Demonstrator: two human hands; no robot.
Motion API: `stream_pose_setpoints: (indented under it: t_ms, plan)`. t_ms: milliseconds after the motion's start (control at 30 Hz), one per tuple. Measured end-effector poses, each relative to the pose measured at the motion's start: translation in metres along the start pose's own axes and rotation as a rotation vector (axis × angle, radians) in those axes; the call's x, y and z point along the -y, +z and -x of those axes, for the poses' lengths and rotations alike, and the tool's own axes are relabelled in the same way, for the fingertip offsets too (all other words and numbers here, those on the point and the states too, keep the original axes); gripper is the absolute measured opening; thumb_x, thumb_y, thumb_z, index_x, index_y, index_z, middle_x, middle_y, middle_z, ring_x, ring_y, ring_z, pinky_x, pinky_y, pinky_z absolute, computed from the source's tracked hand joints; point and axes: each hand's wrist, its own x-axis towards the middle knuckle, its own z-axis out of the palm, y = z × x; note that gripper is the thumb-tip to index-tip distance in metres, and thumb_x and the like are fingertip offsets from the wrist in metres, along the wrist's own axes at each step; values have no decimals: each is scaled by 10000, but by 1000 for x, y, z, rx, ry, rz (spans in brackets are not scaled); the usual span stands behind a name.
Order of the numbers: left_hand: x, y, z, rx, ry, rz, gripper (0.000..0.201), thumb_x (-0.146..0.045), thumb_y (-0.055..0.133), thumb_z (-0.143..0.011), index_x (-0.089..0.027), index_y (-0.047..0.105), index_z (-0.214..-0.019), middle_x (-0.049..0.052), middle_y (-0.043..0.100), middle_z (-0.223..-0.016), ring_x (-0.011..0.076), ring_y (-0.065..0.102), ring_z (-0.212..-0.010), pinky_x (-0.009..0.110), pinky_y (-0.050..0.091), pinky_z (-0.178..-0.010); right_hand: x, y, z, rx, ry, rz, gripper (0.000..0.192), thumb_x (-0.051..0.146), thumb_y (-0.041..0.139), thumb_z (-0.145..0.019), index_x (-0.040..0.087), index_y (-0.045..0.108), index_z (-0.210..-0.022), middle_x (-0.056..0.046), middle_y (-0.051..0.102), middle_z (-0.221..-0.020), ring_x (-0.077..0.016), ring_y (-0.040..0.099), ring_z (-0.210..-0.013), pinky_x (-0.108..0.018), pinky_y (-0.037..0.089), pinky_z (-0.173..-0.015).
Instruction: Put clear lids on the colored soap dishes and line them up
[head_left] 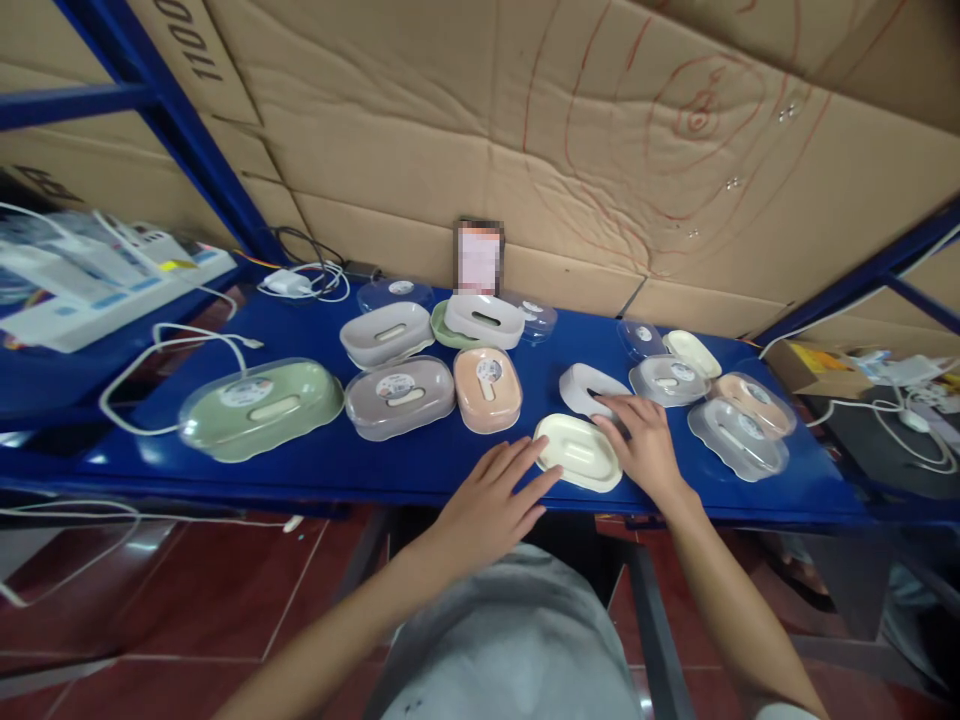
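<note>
A cream soap-dish tray [576,450] lies near the front edge of the blue shelf [420,465]. My left hand [491,500] rests flat beside its left end, fingers spread, fingertips touching its rim. My right hand [643,445] lies on the shelf at the tray's right end, fingers reaching onto a white dish part [583,385] just behind it. Neither hand grips anything.
Closed soap boxes stand to the left: green [259,407], grey [400,396], peach [487,388], with white ones [386,333] behind. Clear lids and dish parts [739,437] lie at right. Chargers and cables [296,283] sit at back left. Cardboard lines the wall.
</note>
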Motion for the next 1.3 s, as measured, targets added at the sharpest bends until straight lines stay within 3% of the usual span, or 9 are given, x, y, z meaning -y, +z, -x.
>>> stream_pose_setpoints:
  t_ms: [67, 167, 367, 467, 567, 833, 1167, 1233, 1300]
  plan:
    - [-6, 0, -13, 26, 31, -6, 438, -260, 601, -1065, -230, 548, -1498, 146, 491, -1654, 355, 465, -1528, 576, 401, -1238, -8, 5, -7, 24, 21, 19, 371, 430, 526, -1103, 245, 684, -1383, -104, 761, -1256, -303, 687, -1177, -491, 460, -1039]
    - [-9, 0, -24, 44, 39, 10, 270, -226, 555, -1080, -219, 645, -1334, 123, 679, -1410, 318, 585, -1379, 563, 417, -1195, -16, 9, -14, 65, 0, 15, 373, 364, 471, -1120, 242, 661, -1417, -102, 766, -1255, -284, 699, -1172, -506, 453, -1083]
    - [6, 1, 1, -29, -17, 49, 132, -286, 603, -1071, -229, 700, -1139, 78, 721, -1126, 258, 649, -1085, 444, 528, -967, -23, 9, -5, 61, 13, -13, 397, 377, 487, -1103, 267, 650, -1447, -105, 717, -1407, -316, 649, -1326, -570, 443, -1143]
    - [13, 4, 17, -161, -107, 91, 140, -298, 661, -1044, -253, 711, -1167, 90, 690, -1210, 261, 652, -1146, 444, 557, -1010, -14, 7, 4, 24, 56, -66, 355, 381, 494, -1102, 287, 694, -1380, -85, 765, -1313, -307, 689, -1258, -521, 514, -1049]
    - [17, 5, 23, -249, -176, 187, 330, -275, 702, -1016, -281, 649, -1342, 127, 591, -1428, 280, 643, -1266, 461, 589, -1070, 9, 4, 15, -25, 72, -191, 313, 353, 538, -1092, 309, 689, -1362, -61, 772, -1301, -294, 694, -1253, -502, 513, -1064]
    - [19, 1, 21, -289, -246, 287, 589, -243, 714, -1007, -341, 497, -1547, 134, 462, -1609, 314, 565, -1451, 511, 562, -1169, 63, 2, 47, 76, -109, -287, 398, 231, 536, -1082, 336, 610, -1460, -59, 751, -1352, -284, 677, -1290, -531, 472, -1114]
    - [21, 6, 19, -239, -56, 169, 269, -166, 642, -1040, -223, 667, -1302, 109, 664, -1440, 297, 512, -1504, 517, 523, -1224, 79, 3, 54, 106, -262, -158, 519, 165, 590, -1063, 321, 536, -1555, -52, 742, -1399, -258, 674, -1322, -499, 473, -1100]
    - [22, 7, 19, -235, -46, 156, 256, -171, 644, -1040, -217, 673, -1290, 113, 664, -1432, 302, 512, -1500, 522, 526, -1221, 69, -3, 50, 129, -311, -157, 470, 195, 595, -1067, 319, 571, -1520, -47, 735, -1412, -252, 678, -1316, -496, 475, -1104]
    - [22, 7, 19, -232, -55, 161, 244, -178, 649, -1039, -220, 680, -1277, 112, 664, -1425, 301, 515, -1496, 524, 529, -1217, 41, -17, 36, 108, -296, -130, 404, 258, 592, -1075, 328, 618, -1472, -46, 733, -1414, -263, 681, -1312, -506, 479, -1114]
